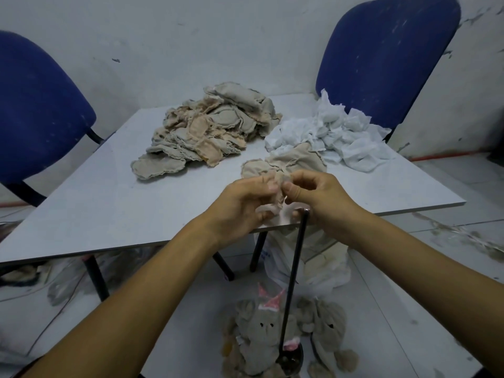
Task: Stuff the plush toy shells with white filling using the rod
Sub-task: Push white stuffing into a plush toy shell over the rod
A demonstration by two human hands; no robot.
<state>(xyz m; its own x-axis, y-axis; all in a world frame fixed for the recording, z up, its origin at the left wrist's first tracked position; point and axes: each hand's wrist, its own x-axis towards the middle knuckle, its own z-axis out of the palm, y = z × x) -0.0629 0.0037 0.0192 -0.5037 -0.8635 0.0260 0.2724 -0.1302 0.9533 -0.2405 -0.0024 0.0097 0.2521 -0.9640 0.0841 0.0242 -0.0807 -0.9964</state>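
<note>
White tabletop [109,203], near edge: one beige plush shell [283,165] pinched between left hand [240,205] and right hand [313,197], fingers curled on its fabric. Black rod [296,268] stands just below the right hand. White filling [341,137] is heaped behind, beside a pile of shells [210,126].

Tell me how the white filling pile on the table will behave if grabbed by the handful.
The white filling looks thin and crumpled, so it probably compresses easily and weighs little. Its loose, tangled heap suggests a handful may drag neighbouring pieces along. It should not roll or slide off the table.
</note>
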